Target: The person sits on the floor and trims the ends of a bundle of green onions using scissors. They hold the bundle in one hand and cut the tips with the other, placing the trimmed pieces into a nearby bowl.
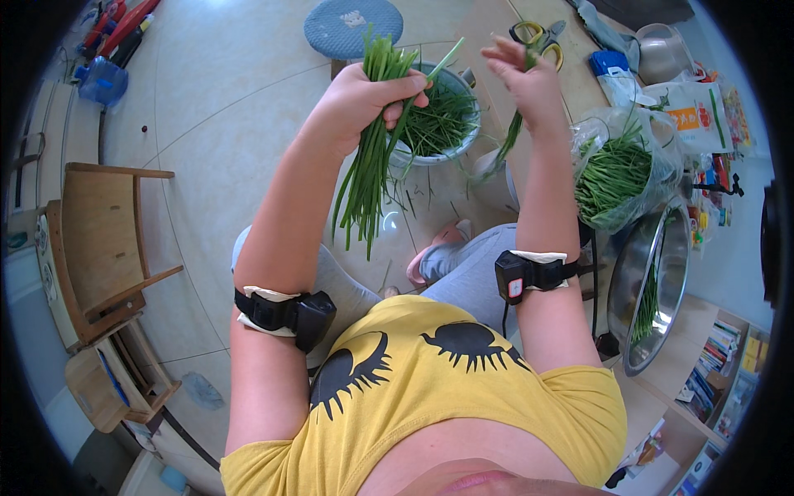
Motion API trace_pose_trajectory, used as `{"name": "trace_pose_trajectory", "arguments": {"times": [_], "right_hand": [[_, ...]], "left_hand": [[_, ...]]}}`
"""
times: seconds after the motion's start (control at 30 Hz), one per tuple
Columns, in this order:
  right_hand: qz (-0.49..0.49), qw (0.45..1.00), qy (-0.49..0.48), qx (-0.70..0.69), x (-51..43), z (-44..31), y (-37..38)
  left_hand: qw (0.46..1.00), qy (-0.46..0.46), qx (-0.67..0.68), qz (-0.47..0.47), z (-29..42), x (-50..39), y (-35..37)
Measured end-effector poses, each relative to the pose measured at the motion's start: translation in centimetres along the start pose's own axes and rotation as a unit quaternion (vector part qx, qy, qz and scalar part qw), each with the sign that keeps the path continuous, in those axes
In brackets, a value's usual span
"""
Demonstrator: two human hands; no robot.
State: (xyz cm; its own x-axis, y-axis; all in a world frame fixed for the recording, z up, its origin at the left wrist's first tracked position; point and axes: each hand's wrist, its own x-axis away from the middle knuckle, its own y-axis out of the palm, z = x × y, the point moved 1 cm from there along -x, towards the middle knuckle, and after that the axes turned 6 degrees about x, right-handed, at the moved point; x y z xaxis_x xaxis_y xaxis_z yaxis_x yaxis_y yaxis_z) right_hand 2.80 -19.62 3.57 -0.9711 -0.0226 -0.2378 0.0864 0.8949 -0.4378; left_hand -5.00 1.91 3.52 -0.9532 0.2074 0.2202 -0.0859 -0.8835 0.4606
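A bundle of long green garlic chives [366, 180] is gripped in my left hand [381, 99], one pale stalk sticking out up and to the right. Beneath and beside it, a round bucket [434, 160] on the floor holds loose green leaves and trimmings. My right hand [527, 77] is raised at the table's edge with a few limp green leaves [510, 139] hanging from it. Just beyond it, scissors [554, 42] with yellow and black handles lie on the table. A clear plastic bag [667, 177] of more chives [611, 180] stands to the right of my right forearm.
A steel basin [681, 297] with some chives inside is at the right. A blue round stool [353, 31] stands beyond the bucket, and a wooden chair [102, 232] is at the left. Scraps lie on the tiled floor near my pink slipper [419, 266].
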Motion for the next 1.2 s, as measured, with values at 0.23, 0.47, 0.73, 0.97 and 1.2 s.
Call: {"name": "trace_pose_trajectory", "arguments": {"times": [0.23,0.47,0.73,0.97,1.2], "right_hand": [[-0.036,0.964,0.001,0.263,1.3,0.1,0.9],[-0.014,1.0,0.01,0.0,1.6,0.5,1.5],[-0.157,0.981,0.077,-0.086,2.1,-0.3,2.1],[-0.04,0.975,0.125,-0.18,-1.4,0.2,-2.0],[-0.175,0.962,0.05,-0.203,2.6,-1.5,1.8]], "left_hand": [[0.983,0.071,-0.137,0.097,-1.3,-1.4,1.0],[0.964,0.095,-0.194,0.153,-2.2,-2.7,1.0],[0.967,0.077,-0.199,0.139,-2.9,-3.4,1.6],[0.969,0.07,-0.197,0.128,-2.6,-2.8,0.9],[0.991,0.049,-0.077,0.099,-2.4,-2.5,1.6]]}}
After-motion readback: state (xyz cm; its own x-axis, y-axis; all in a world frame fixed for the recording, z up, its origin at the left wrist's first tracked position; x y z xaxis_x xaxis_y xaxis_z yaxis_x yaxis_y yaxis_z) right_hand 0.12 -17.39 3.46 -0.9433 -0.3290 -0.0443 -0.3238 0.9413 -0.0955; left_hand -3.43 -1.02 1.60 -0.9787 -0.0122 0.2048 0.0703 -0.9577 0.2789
